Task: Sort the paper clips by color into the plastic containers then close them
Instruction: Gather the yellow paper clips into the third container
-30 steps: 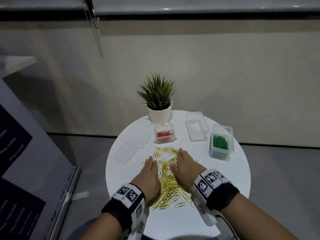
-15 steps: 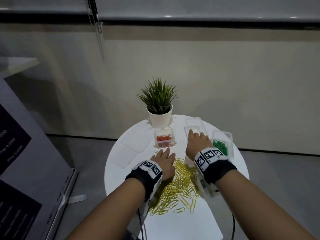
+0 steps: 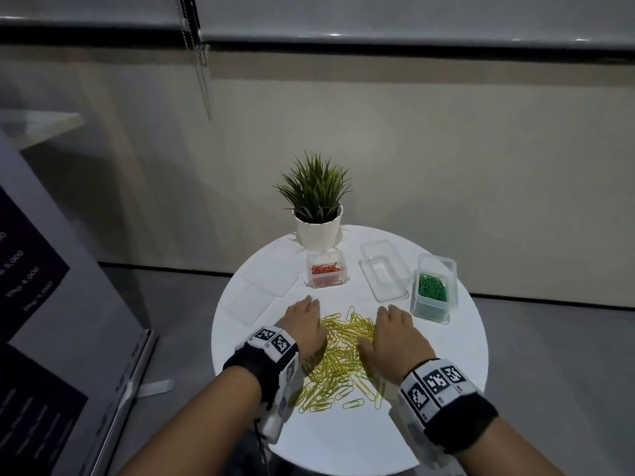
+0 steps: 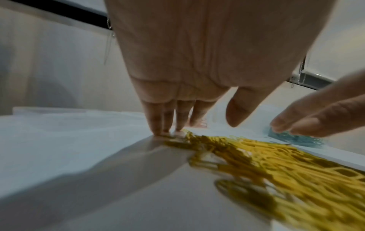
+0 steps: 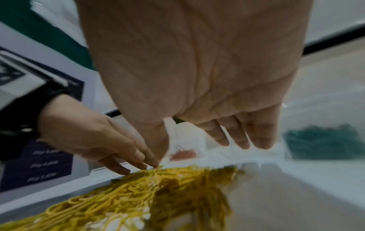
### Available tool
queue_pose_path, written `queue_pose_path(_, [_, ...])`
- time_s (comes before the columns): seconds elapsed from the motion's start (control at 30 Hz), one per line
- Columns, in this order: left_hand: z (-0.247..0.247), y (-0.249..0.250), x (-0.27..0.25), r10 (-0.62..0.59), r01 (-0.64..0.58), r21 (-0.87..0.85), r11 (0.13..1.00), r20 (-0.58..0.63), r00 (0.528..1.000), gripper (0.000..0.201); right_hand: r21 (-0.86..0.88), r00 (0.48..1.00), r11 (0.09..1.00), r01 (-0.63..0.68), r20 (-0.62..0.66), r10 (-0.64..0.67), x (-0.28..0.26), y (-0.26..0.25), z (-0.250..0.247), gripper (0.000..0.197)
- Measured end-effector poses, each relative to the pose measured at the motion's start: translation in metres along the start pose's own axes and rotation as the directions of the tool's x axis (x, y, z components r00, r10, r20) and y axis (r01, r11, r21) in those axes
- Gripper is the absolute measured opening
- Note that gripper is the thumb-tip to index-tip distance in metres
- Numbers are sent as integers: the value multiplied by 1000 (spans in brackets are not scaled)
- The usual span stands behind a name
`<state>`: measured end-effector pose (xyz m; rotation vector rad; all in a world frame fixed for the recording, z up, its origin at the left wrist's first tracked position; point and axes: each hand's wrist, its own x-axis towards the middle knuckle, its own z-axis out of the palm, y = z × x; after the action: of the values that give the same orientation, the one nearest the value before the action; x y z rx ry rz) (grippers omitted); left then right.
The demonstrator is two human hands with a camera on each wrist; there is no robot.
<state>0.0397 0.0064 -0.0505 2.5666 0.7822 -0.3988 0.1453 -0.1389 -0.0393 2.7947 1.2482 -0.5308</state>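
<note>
- My left hand (image 3: 304, 326) and right hand (image 3: 395, 333), fingers straight, flank the yellow paper clips (image 3: 340, 359).
- Light, slippery, tangling: I'd scoop them at 6 o'clock of the empty container (image 3: 383, 274).

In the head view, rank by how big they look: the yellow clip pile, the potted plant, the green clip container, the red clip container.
Largest to smallest, as they look:
1. yellow clip pile, partly under both hands
2. potted plant, farther back, so it may be truly bigger
3. green clip container
4. red clip container, close to the green one; nearness makes this unsure
</note>
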Motion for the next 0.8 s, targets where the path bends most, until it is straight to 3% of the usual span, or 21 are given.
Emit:
queue_pose_path(0.1, [8,4,-11,52,-51,-33,998,23,998,67,78,985,996,-31,174,17,-1,-3,9,96])
queue_pose_path(0.2, [12,3,-27,113,-114,-30,993,-25,993,81,134,984,990,53,163,-74,-7,-3,13,113])
queue_pose_path(0.3, [13,-6,-36,14,-13,30,999,-48,999,100,55,989,992,109,95,-114,-5,-2,11,127])
queue_pose_path(0.37, [13,-10,-34,-23,24,22,999,-42,999,96,50,994,994,93,56,-96,4,-5,8,116])
queue_pose_path(0.5, [12,-10,-19,-42,38,-66,997,-70,997,71,169,995,981,96,20,-101,18,-12,5,60])
queue_pose_path(0.57, [11,-7,-14,-58,51,-66,997,-100,993,61,183,993,977,112,-1,-114,21,-15,7,44])
queue_pose_path(0.67, [12,-3,-9,-56,50,-50,997,-135,989,46,179,993,977,117,-26,-114,24,-19,10,36])
queue_pose_path(0.8, [10,3,-4,-40,29,-61,998,-192,981,30,200,993,974,107,-61,-97,30,-18,7,39])
